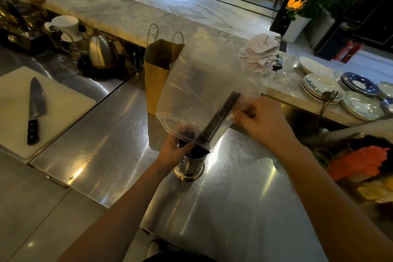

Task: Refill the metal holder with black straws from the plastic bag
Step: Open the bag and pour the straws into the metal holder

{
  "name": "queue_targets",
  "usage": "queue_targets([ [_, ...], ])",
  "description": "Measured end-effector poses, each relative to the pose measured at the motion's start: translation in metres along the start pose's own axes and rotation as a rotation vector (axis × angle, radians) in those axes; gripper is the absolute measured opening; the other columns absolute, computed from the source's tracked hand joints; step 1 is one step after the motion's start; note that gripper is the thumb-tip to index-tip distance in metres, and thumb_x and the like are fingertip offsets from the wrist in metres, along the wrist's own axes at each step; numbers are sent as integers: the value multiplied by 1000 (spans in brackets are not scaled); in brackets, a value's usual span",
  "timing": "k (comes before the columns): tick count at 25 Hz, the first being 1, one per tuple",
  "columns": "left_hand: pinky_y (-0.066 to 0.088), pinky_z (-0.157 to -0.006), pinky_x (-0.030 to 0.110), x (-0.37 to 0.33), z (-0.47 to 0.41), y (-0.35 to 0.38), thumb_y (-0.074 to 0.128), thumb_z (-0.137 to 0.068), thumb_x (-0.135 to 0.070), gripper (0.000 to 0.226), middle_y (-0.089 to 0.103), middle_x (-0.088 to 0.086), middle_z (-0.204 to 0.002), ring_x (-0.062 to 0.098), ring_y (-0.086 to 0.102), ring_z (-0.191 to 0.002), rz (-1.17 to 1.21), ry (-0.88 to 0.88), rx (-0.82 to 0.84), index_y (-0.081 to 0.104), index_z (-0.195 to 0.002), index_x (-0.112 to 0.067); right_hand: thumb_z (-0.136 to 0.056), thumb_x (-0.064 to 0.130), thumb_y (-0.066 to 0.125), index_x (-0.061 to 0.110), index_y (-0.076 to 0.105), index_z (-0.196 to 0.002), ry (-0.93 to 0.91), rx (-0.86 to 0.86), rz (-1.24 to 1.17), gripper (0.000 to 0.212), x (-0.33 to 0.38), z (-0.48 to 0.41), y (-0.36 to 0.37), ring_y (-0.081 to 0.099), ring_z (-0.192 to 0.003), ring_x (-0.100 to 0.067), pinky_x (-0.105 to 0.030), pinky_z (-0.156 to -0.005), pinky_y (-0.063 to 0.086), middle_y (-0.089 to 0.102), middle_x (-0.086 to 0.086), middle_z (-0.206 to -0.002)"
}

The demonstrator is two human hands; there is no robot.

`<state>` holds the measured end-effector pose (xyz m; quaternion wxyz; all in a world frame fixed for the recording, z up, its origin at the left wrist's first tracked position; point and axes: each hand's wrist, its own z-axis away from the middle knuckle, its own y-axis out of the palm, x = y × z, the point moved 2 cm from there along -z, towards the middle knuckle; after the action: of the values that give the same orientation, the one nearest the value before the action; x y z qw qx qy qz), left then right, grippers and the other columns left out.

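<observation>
Straws, a small bundle of thin black plastic ones (220,117), are lying inside the clear, crinkled plastic bag (204,83) at the centre of the frame, their long axis slanting from upper right down to lower left, lower ends aimed at the mouth of the perforated, shiny cylindrical metal holder (190,162) just below. The holder is standing upright on the brushed steel counter (110,144), already showing dark straw ends at its rim. The right hand (262,121) is pinching the bag's right edge beside the upper ends of the bundle, fingers closed on the film. The left hand (173,148) is gripping the bag's lower corner against the holder's rim; whether it is also clasping the holder cannot be told. The left hand is nearer the holder, so the slide probably depends on the right hand lifting.
</observation>
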<state>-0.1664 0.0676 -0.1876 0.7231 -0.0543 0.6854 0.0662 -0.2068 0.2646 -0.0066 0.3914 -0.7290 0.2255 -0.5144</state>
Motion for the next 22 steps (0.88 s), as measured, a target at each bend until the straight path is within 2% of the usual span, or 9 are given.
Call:
queue_targets([
  [2,48,-85,9,-5,2,3,73,-82,-4,43,63,-13,-111,-5,60,-102,-16,25,8,57,-110,-33,-89,19,62,12,71,-89,-36,-16,39,11,4,1,-1,69,-72,-11,-20,-71,54,72,-2,-77],
  [5,48,-89,13,-5,1,3,76,-78,-1,46,65,-9,-115,-5,60,-106,-16,75,24,61,-111,-29,-90,16,62,12,72,-92,-65,-65,4,11,9,3,-5,68,-73,-7,-4,-69,47,72,-1,-79],
  [7,47,-95,19,-6,1,2,76,-79,-4,42,66,-10,-113,-2,60,-109,-16,76,-4,62,-111,-26,-91,15,61,8,71,-87,-90,-58,58,13,12,5,-4,66,-68,-8,2,-64,41,71,-3,-73],
  [11,45,-95,17,-6,0,3,72,-83,-6,39,66,-12,-113,-5,60,-108,-15,81,-7,60,-108,-35,-93,15,57,3,65,-76,-129,-104,79,22,14,7,-4,60,-57,-15,-12,-56,43,65,-9,-63],
  [13,44,-100,22,-1,-2,1,71,-84,-5,43,65,-7,-119,3,58,-115,-32,75,8,59,-114,-34,-93,14,56,2,64,-74,-146,-120,72,23,14,5,-8,59,-59,-17,-16,-52,42,63,-8,-59],
  [16,43,-101,25,1,-4,-1,71,-84,-6,46,64,-7,-123,9,56,-119,-33,52,19,59,-118,-34,-92,13,57,3,64,-71,-163,-132,52,24,16,4,-12,58,-61,-11,-10,-51,40,57,0,-52],
  [19,44,-102,27,2,-5,1,72,-85,-11,42,65,-6,-123,8,57,-119,-27,40,3,59,-123,-24,-92,12,56,2,64,-69,-166,-144,55,26,19,5,-11,56,-62,-12,-9,-50,37,51,4,-48],
  [22,45,-100,27,0,-5,3,70,-87,-14,37,65,-5,-121,7,58,-116,-38,43,-21,60,-123,-20,-90,11,56,9,61,-67,-108,-117,12,24,19,4,-6,52,-50,-2,-5,-48,35,45,8,-44],
])
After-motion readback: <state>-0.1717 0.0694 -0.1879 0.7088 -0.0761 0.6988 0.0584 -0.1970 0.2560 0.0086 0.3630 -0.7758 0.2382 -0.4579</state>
